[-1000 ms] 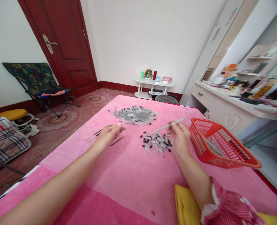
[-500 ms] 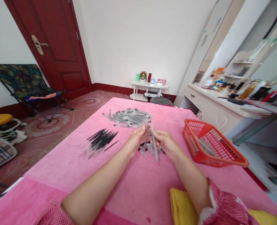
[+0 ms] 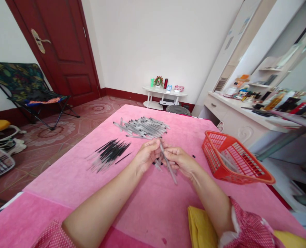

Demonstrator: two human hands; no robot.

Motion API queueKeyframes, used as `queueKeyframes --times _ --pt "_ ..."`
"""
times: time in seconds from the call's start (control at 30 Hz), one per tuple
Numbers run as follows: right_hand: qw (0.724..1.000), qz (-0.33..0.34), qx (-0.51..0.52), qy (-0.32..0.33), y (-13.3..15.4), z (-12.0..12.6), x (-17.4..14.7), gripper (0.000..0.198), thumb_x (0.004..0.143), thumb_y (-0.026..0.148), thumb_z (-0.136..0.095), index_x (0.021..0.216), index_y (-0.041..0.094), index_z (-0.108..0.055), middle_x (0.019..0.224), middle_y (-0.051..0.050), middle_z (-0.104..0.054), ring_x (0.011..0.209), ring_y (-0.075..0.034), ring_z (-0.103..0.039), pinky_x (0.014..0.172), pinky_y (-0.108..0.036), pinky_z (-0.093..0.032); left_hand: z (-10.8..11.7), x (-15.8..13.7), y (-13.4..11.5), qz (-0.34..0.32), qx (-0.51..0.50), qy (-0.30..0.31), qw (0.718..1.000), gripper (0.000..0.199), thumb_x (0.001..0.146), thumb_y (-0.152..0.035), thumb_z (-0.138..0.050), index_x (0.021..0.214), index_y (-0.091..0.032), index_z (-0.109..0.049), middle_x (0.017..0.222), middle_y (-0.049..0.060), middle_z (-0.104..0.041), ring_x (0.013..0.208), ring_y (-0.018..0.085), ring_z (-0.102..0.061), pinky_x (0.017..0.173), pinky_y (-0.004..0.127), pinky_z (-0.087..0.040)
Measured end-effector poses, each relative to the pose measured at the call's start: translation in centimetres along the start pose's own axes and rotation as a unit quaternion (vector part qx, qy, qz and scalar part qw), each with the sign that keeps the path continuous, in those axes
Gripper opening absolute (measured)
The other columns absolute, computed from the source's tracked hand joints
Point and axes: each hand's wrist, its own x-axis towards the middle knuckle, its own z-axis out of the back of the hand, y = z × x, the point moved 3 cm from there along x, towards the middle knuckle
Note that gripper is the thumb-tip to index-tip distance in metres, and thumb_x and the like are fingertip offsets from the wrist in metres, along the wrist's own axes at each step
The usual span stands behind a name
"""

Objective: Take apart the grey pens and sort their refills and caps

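A grey translucent pen (image 3: 169, 166) slants between my two hands, its far end up and its near end pointing down toward me. My right hand (image 3: 180, 159) is closed round the middle of the pen with thumb and fingers. At the upper end, the thumb and fingers of my left hand (image 3: 148, 154) pinch the pen's tip. Beneath both hands lie small clear and black pen caps (image 3: 157, 166), partly hidden. Beyond them is a pile of grey pen barrels (image 3: 146, 127). Left of my left hand lies a bundle of thin black refills (image 3: 114, 151).
A pink cloth (image 3: 153, 203) covers the table. On the right stands a red plastic basket (image 3: 212, 162) with clear pieces inside. A small black piece (image 3: 193, 156) lies right of my hands. A folded yellow cloth (image 3: 201, 227) is by my right forearm.
The pen has tilted from nearly upright to a slant, its upper end moving left to my left fingers, which now pinch it. A small black piece shows beside my right hand.
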Motion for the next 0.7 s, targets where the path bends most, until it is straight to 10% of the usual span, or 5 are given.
queueKeyframes --times 0.27,0.43,0.57,0.7 --pt "0.962 0.086 -0.245 -0.083 1.3 0.1 0.3 0.032 0.075 0.036 -0.053 0.052 0.014 -0.056 0.046 0.002 -0.05 0.041 -0.008 -0.038 0.042 -0.02 -0.026 0.1 0.2 0.1 -0.027 0.019 -0.127 0.991 0.025 0.061 -0.028 -0.075 0.077 -0.013 -0.064 0.077 0.007 -0.069 0.074 0.017 -0.065 0.07 0.027 -0.049" --pt "0.841 0.125 -0.494 -0.183 2.2 -0.5 -0.1 0.028 0.074 0.022 -0.051 0.047 0.017 -0.052 0.045 0.001 -0.048 0.045 -0.01 -0.042 0.047 -0.023 -0.024 -0.1 0.4 0.1 -0.028 0.03 -0.19 0.981 0.028 0.058 -0.027 -0.076 0.078 -0.011 -0.063 0.073 0.007 -0.069 0.069 0.015 -0.065 0.064 0.023 -0.048" --pt "0.722 0.137 -0.623 -0.267 3.0 -1.4 -1.1 0.011 0.065 0.016 -0.057 0.054 0.018 -0.057 0.057 -0.004 -0.06 0.049 -0.013 -0.047 0.049 -0.025 -0.023 2.9 0.5 -2.1 -0.098 -0.012 -0.36 0.928 0.022 0.059 -0.021 -0.075 0.068 -0.013 -0.056 0.05 -0.003 -0.058 0.05 0.008 -0.059 0.052 0.018 -0.045" --pt "0.76 0.163 -0.539 -0.325 3.4 -0.4 -1.1 0.011 0.066 0.022 -0.059 0.056 0.018 -0.057 0.053 -0.002 -0.059 0.048 -0.013 -0.048 0.048 -0.024 -0.027 5.3 0.7 -3.0 -0.089 -0.003 -0.36 0.929 0.023 0.061 -0.027 -0.074 0.066 -0.014 -0.055 0.048 -0.005 -0.054 0.052 0.009 -0.06 0.052 0.017 -0.045"
